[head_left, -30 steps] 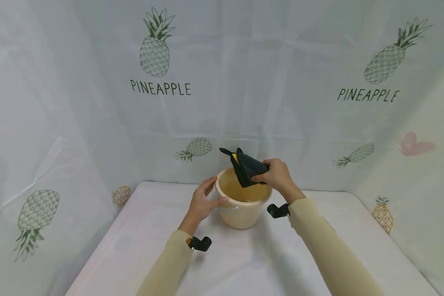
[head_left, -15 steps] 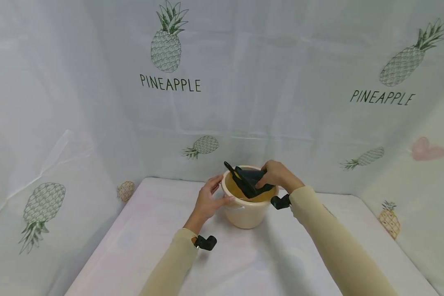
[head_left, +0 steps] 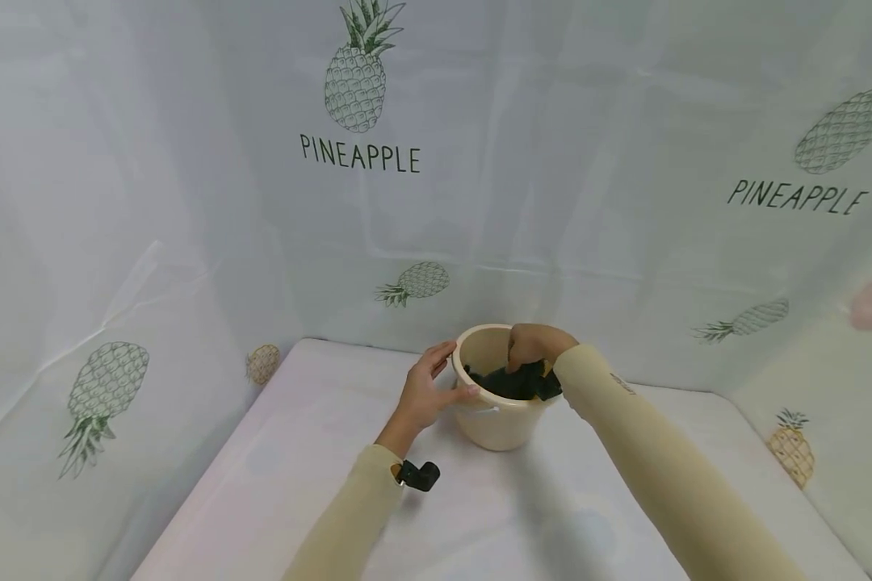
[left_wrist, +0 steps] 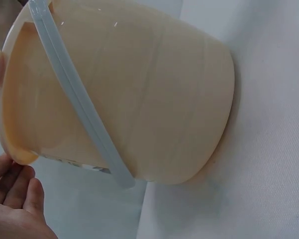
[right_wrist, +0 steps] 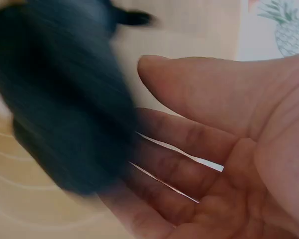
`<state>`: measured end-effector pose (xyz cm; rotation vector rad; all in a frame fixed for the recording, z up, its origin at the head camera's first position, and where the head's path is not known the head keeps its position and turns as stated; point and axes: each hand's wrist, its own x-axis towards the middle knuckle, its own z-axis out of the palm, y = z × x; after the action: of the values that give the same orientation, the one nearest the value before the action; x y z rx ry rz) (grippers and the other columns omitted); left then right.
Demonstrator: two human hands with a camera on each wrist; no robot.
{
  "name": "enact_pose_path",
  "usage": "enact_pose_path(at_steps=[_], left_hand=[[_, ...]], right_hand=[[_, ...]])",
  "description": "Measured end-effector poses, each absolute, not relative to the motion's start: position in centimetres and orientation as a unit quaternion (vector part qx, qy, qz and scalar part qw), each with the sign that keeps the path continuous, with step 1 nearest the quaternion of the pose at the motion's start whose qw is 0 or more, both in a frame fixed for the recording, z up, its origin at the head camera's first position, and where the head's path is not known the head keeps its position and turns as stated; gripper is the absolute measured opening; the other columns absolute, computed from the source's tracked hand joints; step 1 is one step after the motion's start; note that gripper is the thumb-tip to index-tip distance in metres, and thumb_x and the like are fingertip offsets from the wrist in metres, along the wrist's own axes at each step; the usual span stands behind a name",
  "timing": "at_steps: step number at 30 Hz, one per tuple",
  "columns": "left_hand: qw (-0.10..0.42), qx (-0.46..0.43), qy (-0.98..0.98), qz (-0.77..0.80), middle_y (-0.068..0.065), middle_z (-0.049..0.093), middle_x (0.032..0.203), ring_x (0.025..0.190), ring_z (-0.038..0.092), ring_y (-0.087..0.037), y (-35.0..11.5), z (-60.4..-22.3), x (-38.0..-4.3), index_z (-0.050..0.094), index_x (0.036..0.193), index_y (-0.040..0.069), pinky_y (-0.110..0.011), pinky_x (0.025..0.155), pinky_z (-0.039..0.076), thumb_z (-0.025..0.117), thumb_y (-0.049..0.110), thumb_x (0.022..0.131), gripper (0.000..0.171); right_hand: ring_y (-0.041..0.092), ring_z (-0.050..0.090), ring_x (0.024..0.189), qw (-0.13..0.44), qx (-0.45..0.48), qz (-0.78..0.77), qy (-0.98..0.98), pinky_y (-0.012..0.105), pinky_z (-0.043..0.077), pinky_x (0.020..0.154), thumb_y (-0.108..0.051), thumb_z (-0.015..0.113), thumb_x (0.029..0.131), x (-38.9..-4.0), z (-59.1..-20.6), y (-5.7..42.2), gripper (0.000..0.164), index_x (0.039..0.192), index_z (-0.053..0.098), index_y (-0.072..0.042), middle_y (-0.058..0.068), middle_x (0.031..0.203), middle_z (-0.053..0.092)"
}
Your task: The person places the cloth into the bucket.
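A cream plastic bucket stands upright on the table. My left hand holds its left side by the rim, thumb at the near edge and fingers farther back; in the left wrist view those fingers touch the outer rim. My right hand reaches down inside the bucket. Under it lies a dark fabric item, soft and folded-looking. The right wrist view has this fabric item blurred in front of my right hand's spread thumb and loosely extended fingers, which do not grip it.
A pale handle hangs against the bucket's outer side. The white-covered table spreads out around it. Behind stands a hanging sheet printed with pineapples, and another side of sheeting rises at the left.
My right hand has lowered the dark fabric item from above the rim into the bucket and its fingers have loosened from it. My left hand stays at the rim. The head view has shifted left.
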<state>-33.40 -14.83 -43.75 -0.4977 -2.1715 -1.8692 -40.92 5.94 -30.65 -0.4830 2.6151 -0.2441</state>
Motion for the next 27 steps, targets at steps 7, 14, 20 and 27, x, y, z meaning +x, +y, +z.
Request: enact_pose_path(at_steps=[7, 14, 20, 27], left_hand=[[0.107, -0.171, -0.746, -0.635, -0.009, 0.043, 0.163, 0.152, 0.037, -0.022, -13.6, -43.7, -33.2, 0.044, 0.159, 0.002, -0.031, 0.126, 0.033, 0.091, 0.012, 0.083, 0.090], [0.107, -0.173, -0.750, -0.629, -0.010, 0.043, 0.162, 0.152, 0.039, -0.023, -13.2, -43.7, -33.0, 0.044, 0.158, 0.001, -0.032, 0.126, 0.034, 0.091, 0.013, 0.083, 0.089], [0.117, -0.172, -0.755, -0.622, -0.011, 0.047, 0.158, 0.148, 0.044, -0.025, -13.4, -43.8, -33.1, 0.048, 0.155, -0.001, -0.034, 0.124, 0.039, 0.094, 0.012, 0.080, 0.088], [0.136, -0.175, -0.759, -0.612, -0.015, 0.051, 0.150, 0.142, 0.050, -0.029, -14.1, -44.1, -33.3, 0.055, 0.148, -0.006, -0.036, 0.122, 0.042, 0.094, 0.011, 0.079, 0.081]], right_hand=[[0.017, 0.063, 0.074, 0.283, -0.159, -0.121, 0.938, 0.026, 0.059, 0.072, -0.007, 0.068, 0.094, -40.2, -31.1, 7.1, 0.010, 0.088, 0.073, -0.002, 0.007, 0.081, 0.068], [0.026, 0.073, 0.091, 0.311, -0.160, -0.159, 0.923, 0.032, 0.064, 0.082, -0.006, 0.065, 0.096, -39.9, -31.9, 7.9, 0.018, 0.104, 0.075, 0.007, 0.017, 0.100, 0.076], [0.022, 0.071, 0.088, 0.297, -0.171, -0.164, 0.925, 0.033, 0.064, 0.083, -0.008, 0.065, 0.098, -39.8, -32.4, 8.1, 0.017, 0.100, 0.076, 0.005, 0.013, 0.097, 0.075], [0.031, 0.075, 0.101, 0.284, -0.173, -0.182, 0.925, 0.041, 0.064, 0.093, -0.011, 0.065, 0.100, -39.6, -32.7, 8.0, 0.027, 0.115, 0.075, 0.009, 0.020, 0.108, 0.076]])
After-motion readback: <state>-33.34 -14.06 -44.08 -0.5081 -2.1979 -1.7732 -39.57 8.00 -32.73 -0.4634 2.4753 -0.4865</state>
